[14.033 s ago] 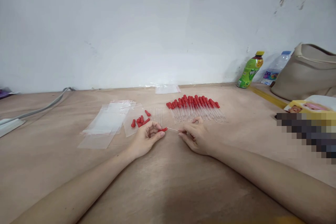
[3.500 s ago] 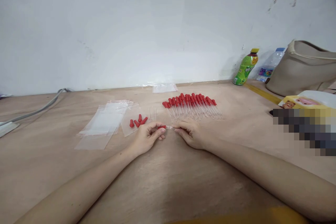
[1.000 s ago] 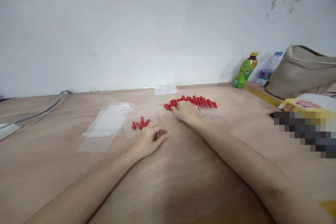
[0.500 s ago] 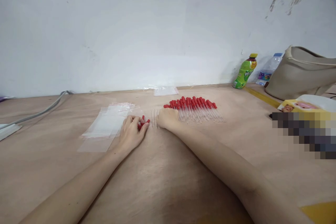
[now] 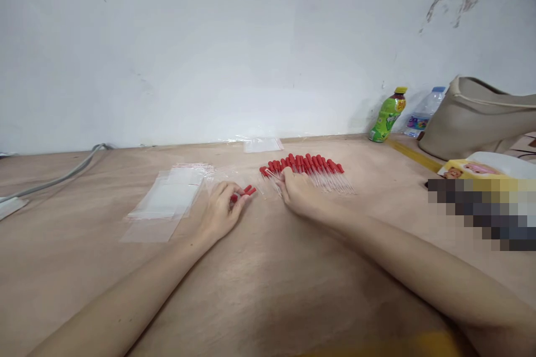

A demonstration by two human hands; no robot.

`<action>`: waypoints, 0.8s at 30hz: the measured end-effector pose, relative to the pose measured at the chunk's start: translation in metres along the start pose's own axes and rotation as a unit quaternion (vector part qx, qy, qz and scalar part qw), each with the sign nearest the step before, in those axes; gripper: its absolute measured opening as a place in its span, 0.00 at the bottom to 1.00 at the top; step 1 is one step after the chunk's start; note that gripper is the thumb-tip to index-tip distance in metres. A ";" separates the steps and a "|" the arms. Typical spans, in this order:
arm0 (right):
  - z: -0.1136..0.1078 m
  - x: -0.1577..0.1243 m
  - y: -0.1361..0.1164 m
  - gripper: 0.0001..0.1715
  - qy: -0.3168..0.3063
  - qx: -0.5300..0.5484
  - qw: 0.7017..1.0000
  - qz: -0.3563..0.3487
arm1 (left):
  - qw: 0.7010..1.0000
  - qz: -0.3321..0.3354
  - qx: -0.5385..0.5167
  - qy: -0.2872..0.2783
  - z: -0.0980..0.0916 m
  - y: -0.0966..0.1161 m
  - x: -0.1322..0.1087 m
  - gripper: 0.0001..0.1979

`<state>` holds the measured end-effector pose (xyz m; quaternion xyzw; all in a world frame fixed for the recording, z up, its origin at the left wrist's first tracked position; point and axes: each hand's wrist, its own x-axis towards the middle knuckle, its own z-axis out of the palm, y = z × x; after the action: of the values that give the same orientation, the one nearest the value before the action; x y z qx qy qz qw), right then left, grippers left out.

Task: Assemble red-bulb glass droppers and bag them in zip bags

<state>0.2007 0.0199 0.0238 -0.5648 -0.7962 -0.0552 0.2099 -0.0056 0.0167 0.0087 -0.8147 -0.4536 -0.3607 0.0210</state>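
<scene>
My left hand (image 5: 223, 211) is closed around several red rubber bulbs (image 5: 250, 191), which poke out between thumb and fingers. To its right, my right hand (image 5: 302, 195) pinches a thin clear tube (image 5: 274, 174), its free end pointing left. Behind and beside the right hand lies a fanned row of clear droppers with red bulbs (image 5: 318, 163), their thin stems toward me. A few loose clear tubes (image 5: 261, 188) rest on the table between the hands. Part of the dropper row is hidden by my right hand.
Clear zip bags (image 5: 167, 195) lie stacked left of my left hand, and another bag (image 5: 263, 145) lies by the wall. A grey cable (image 5: 79, 170) runs at far left. On the right stand a green drink bottle (image 5: 387, 117), a water bottle (image 5: 425, 114) and a beige bag (image 5: 473, 120).
My right hand has moved right, from the loose tubes to the front of the dropper row, with a clear tube now showing in its fingers. My left hand has shifted slightly right with the bulbs.
</scene>
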 end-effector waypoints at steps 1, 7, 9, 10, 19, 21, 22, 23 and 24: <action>0.001 -0.008 0.008 0.10 0.017 0.018 0.999 -0.029 | 0.999 0.019 -0.021 -0.020 0.000 0.002 -0.003 0.06; 0.015 -0.038 0.035 0.08 0.078 0.105 0.986 -0.106 | 0.991 0.032 -0.075 -0.109 0.003 0.013 -0.013 0.09; 0.018 -0.039 0.033 0.09 0.087 0.146 0.979 -0.115 | 0.991 0.030 -0.075 -0.110 0.005 0.014 -0.011 0.10; 0.019 -0.038 0.030 0.10 0.089 0.164 0.974 -0.127 | 0.991 0.029 -0.075 -0.109 0.007 0.015 -0.010 0.10; 0.017 -0.042 0.017 0.11 0.057 0.201 0.960 -0.188 | 0.976 -0.052 -0.182 -0.112 0.011 0.016 -0.007 0.09; 0.017 -0.041 0.017 0.11 0.061 0.208 0.958 -0.188 | 0.971 -0.062 -0.203 -0.111 0.012 0.016 -0.008 0.09; 0.017 -0.041 0.018 0.11 0.063 0.211 0.957 -0.188 | 0.969 -0.064 -0.211 -0.111 0.012 0.015 -0.008 0.09; 0.017 -0.041 0.018 0.11 0.063 0.213 0.957 -0.189 | 0.967 -0.065 -0.219 -0.112 0.013 0.014 -0.008 0.09; 0.017 -0.040 0.018 0.11 0.062 0.213 0.956 -0.190 | 0.965 -0.065 -0.226 -0.114 0.013 0.014 -0.009 0.09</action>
<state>0.2238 -0.0038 -0.0099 -0.3406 -0.8676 0.0417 0.3600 0.0097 0.0071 -0.0024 -0.8025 -0.4120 -0.3591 -0.2392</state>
